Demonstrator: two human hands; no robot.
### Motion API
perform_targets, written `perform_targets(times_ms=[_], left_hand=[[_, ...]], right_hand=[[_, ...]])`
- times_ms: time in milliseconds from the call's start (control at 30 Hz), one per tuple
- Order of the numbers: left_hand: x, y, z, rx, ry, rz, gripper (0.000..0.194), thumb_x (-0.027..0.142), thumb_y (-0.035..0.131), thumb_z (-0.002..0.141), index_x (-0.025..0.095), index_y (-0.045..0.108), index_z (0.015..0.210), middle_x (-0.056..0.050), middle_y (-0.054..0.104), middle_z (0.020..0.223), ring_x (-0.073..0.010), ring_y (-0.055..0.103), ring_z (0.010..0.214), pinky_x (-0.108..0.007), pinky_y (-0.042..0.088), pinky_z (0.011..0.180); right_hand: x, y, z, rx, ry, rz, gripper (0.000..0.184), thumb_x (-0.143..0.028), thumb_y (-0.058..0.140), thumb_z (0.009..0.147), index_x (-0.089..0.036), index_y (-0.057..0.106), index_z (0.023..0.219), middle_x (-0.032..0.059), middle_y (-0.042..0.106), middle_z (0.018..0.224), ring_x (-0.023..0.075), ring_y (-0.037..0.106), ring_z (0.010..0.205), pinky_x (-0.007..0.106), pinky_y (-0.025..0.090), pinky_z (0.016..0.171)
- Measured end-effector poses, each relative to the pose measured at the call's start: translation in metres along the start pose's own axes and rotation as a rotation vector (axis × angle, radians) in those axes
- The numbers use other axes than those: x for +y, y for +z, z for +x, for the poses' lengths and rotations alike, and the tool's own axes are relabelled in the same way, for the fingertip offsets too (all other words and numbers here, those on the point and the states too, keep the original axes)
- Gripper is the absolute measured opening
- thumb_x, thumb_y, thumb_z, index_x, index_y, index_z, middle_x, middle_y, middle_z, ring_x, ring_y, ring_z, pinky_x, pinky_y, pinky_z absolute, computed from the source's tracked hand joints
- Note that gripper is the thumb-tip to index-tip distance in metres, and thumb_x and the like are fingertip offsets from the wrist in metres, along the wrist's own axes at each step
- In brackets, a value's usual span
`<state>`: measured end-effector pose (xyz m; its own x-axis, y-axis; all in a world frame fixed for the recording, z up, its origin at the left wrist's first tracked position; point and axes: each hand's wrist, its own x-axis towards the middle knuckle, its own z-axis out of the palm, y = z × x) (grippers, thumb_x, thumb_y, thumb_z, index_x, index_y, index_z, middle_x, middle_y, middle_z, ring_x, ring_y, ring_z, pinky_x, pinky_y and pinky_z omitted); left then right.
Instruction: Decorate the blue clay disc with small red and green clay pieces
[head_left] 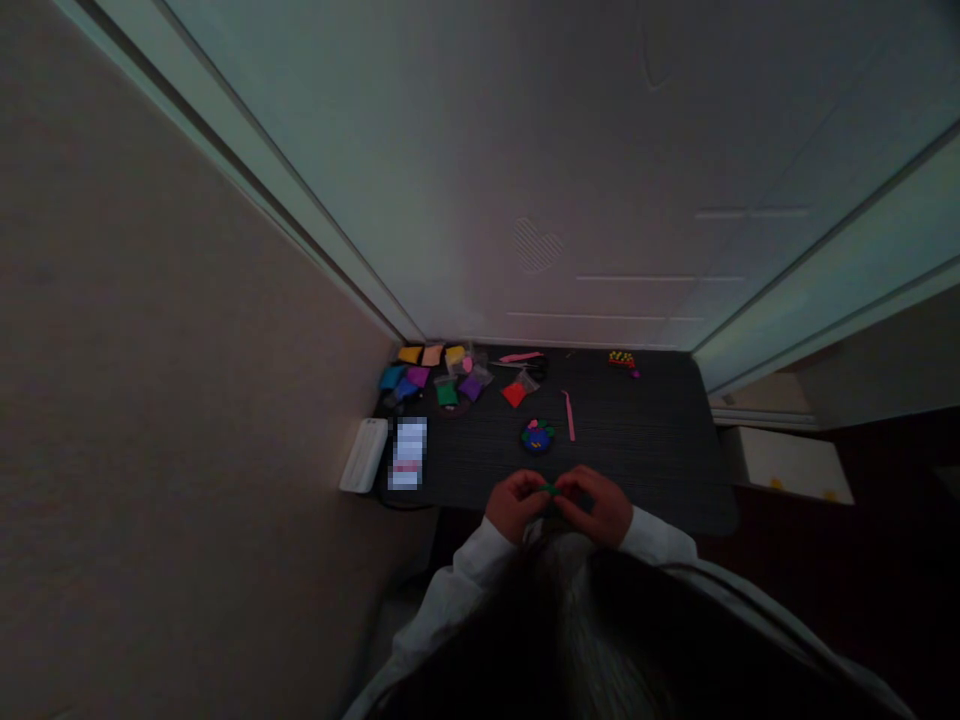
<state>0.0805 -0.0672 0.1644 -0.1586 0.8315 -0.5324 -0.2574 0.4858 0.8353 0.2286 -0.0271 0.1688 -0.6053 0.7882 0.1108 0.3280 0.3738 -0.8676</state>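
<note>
Between the fingertips of my left hand (517, 503) and my right hand (596, 503) is a small green piece of what looks like modelling clay (551, 489). Both hands pinch it at the near edge of the dark table. Just beyond them lies a round blue clay piece (536, 437) with green, pink and yellow bits on it. A pink bent-tip tool (569, 416), like tweezers, rests to its right. Further back is a small bag of red clay (514, 393). My fingers partly hide the green piece.
Several coloured clay packets, among them a green one (447, 392), crowd the table's (645, 450) back left. Scissors (536, 367) and another pink tool (521, 357) lie behind. A phone (407, 453) and a white box (365, 455) sit left; yellow beads (621, 357) are back right.
</note>
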Motion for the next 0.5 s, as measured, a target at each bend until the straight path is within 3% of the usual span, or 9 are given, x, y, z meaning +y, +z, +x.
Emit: perform_targets(times_ms=[500], left_hand=[[-0.0044,-0.0018,0.005,0.048,0.033,-0.002,0.017,0.021,0.066,0.051,0.015,0.058,0.064,0.002,0.058,0.056,-0.01,0.052,0.055,-0.022,0.04,0.056]], right_hand=[[0.0013,0.0024,-0.0005,0.006,-0.009,-0.007,0.011,-0.02,0.05,0.073,-0.018,0.055,0.083,0.0011,0.053,0.066,0.0116,0.051,0.062,0.025,0.043,0.06]])
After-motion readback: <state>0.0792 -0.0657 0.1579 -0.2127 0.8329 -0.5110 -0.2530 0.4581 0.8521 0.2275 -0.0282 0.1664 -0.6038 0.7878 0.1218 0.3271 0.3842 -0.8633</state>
